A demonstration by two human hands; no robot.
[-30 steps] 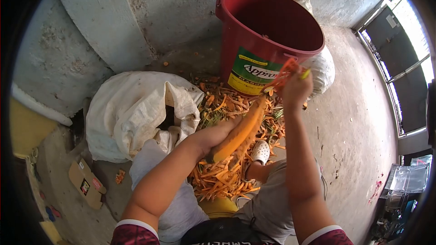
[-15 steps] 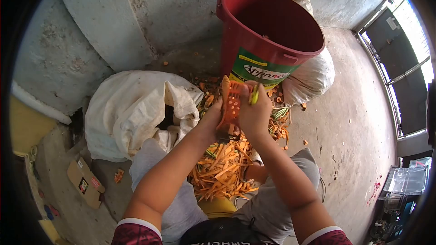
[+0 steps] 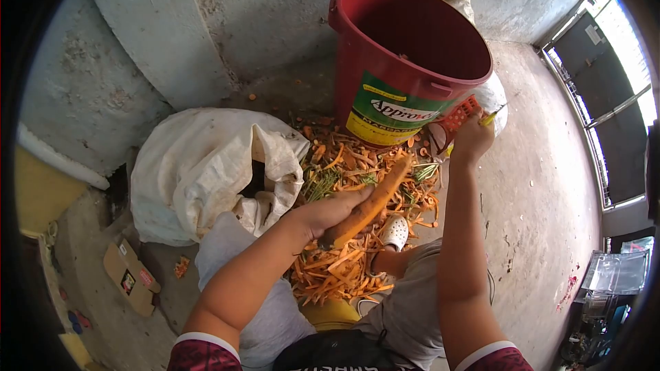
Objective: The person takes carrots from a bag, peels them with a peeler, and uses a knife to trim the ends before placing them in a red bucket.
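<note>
My left hand (image 3: 337, 211) is closed around the thick lower part of a large carrot (image 3: 377, 200), which slants up to the right, its side bright orange and partly peeled. Off to the right, beside the red bin, my right hand (image 3: 473, 139) is closed on an orange plastic tool full of holes (image 3: 462, 114). A small yellow-handled knife (image 3: 489, 119) with a thin dark tip sticks out of the same hand. Beneath the carrot lies a heap of orange peelings (image 3: 337, 268) between my feet.
A tall red bin (image 3: 350, 48) with a green and yellow label stands ahead. On the left slumps a white woven sack (image 3: 199, 165) with its mouth open. More peelings and carrot ends (image 3: 344, 158) cover the floor before the bin. A flattened cardboard box (image 3: 130, 278) lies at left.
My hands have parted. The right hand has swung right with the perforated tool and knife, away from the carrot; the left has lowered the carrot and tilted it to the right.
</note>
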